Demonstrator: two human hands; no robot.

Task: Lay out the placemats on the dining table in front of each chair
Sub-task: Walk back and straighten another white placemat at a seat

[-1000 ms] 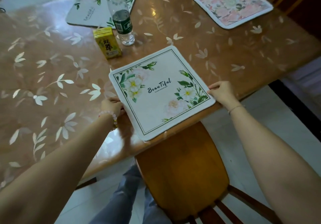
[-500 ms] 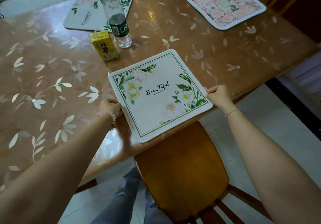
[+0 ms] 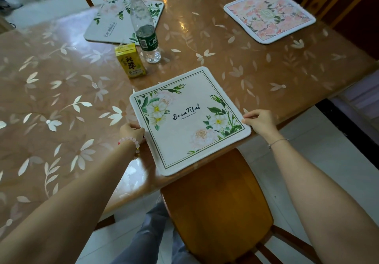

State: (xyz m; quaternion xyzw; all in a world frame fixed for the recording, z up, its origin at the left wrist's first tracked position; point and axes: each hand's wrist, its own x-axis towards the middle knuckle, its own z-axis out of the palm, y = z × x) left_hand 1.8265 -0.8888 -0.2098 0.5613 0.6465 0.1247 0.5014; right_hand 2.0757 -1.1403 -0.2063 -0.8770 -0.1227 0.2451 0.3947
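Barely shifted, the near placemat (image 3: pixel 184 138) lies at the table (image 3: pixel 61 99) edge, left hand (image 3: pixel 132 132) and right hand (image 3: pixel 260 121) still pinching its sides.

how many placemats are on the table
3. The near white placemat, at the table edge, held by left hand and right hand; the far white placemat behind the bottle; the pink placemat far right.

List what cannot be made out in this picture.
Head view only.
Fingertips of the left hand: hidden under the near placemat.
Small print on that placemat: too small to read.
Far green placemat: partly behind the water bottle.
Table: left end cut off by the frame.
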